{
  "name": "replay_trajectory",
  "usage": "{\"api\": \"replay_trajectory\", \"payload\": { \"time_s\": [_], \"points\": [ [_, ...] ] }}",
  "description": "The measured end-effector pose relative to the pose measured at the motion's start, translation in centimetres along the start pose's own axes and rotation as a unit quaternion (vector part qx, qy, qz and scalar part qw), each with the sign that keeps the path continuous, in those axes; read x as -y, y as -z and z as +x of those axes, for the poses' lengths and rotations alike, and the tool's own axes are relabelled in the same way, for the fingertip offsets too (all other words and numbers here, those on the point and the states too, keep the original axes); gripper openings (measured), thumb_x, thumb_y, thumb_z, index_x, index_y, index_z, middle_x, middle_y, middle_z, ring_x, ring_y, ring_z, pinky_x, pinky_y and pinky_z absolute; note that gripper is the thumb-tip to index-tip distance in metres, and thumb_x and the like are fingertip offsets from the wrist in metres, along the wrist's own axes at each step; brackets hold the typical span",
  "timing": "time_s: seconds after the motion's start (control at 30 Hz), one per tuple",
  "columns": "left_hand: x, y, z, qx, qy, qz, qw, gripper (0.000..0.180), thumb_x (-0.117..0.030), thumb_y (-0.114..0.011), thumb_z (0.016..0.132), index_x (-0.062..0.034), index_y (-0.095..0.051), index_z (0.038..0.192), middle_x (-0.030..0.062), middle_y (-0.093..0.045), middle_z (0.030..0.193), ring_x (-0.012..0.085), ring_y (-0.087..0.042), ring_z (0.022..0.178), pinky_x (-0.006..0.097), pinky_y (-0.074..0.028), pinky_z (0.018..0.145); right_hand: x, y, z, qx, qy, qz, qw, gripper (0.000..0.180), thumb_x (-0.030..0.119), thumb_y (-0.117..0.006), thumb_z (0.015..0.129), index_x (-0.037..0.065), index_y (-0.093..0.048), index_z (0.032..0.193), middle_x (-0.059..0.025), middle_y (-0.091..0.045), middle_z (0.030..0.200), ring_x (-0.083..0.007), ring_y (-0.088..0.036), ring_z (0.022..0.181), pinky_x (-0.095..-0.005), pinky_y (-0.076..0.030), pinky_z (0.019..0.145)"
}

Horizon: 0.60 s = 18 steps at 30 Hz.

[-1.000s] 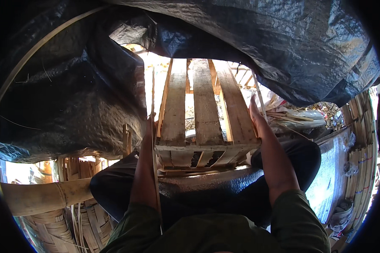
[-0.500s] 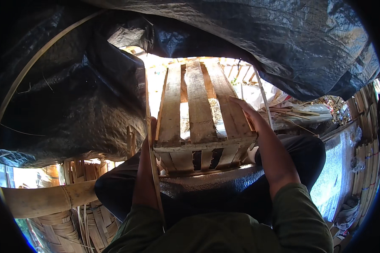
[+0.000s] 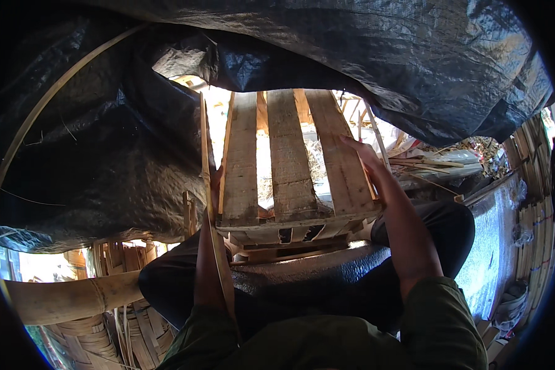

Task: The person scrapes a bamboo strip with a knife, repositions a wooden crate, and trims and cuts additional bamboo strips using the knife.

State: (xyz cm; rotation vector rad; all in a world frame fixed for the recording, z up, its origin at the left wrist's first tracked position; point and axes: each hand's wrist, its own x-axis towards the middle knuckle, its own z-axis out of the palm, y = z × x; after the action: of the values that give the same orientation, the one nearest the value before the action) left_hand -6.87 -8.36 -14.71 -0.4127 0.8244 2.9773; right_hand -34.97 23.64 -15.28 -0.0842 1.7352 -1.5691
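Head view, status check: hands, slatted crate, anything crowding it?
Right hand flat on the slatted wooden crate, right edge. Left hand mostly hidden at its left side, beside a thin bamboo strip. Black plastic tarp overhangs the far end.

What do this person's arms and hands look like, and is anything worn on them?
Both forearms are bare, with olive-green sleeves pushed up toward the elbows; the cloth looks plain, with no markings visible. The right hand wears no glove, and no ring or watch can be seen on it. The left hand is mostly hidden behind a thin strip, so little of it shows.
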Motion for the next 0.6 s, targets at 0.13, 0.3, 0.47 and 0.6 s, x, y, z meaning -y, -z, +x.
{"api": "replay_trajectory", "payload": {
  "time_s": [0.13, 0.3, 0.47, 0.6],
  "points": [
    [0.9, -1.8, -0.8, 0.005, -0.034, -0.002, 0.999, 0.063, -0.048, -0.053, 0.099, -0.004, -0.046, 0.143, 0.0155, -0.061, 0.129, 0.0261, -0.067, 0.107, 0.042, -0.057, 0.088, 2.2, -1.6, -3.0, -0.043, 0.044, 0.032, 0.998, 0.072, 0.047, -0.077, 0.082, -0.007, -0.059, 0.126, -0.0153, -0.066, 0.114, -0.0222, -0.064, 0.103, -0.0367, -0.049, 0.093],
    [2.0, 1.5, 0.3, -0.04, -0.062, 0.1, 0.992, 0.067, -0.053, -0.052, 0.098, -0.0066, -0.044, 0.146, 0.0151, -0.058, 0.134, 0.0243, -0.062, 0.116, 0.043, -0.052, 0.097, -1.2, 0.7, 0.8, -0.089, 0.103, -0.09, 0.987, 0.064, 0.05, -0.078, 0.081, -0.005, -0.065, 0.113, -0.0108, -0.067, 0.098, -0.0175, -0.062, 0.088, -0.0324, -0.048, 0.085],
    [1.9, 3.6, 2.0, -0.095, -0.066, 0.142, 0.983, 0.067, -0.053, -0.051, 0.098, -0.0072, -0.043, 0.147, 0.0146, -0.057, 0.137, 0.0239, -0.059, 0.12, 0.042, -0.05, 0.1, -0.7, 0.0, 2.0, -0.011, 0.089, 0.013, 0.996, 0.064, 0.043, -0.077, 0.084, -0.007, -0.062, 0.12, -0.0132, -0.069, 0.107, -0.02, -0.068, 0.096, -0.0311, -0.054, 0.085],
    [2.2, 3.5, 3.0, -0.103, -0.055, 0.158, 0.981, 0.067, -0.053, -0.05, 0.099, -0.0076, -0.042, 0.147, 0.0142, -0.055, 0.139, 0.0236, -0.057, 0.122, 0.042, -0.048, 0.102, -2.0, 1.7, 3.0, -0.028, 0.088, -0.012, 0.996, 0.073, 0.05, -0.077, 0.083, -0.007, -0.059, 0.125, -0.0151, -0.067, 0.115, -0.0224, -0.066, 0.104, -0.0348, -0.053, 0.09]
  ]
}}
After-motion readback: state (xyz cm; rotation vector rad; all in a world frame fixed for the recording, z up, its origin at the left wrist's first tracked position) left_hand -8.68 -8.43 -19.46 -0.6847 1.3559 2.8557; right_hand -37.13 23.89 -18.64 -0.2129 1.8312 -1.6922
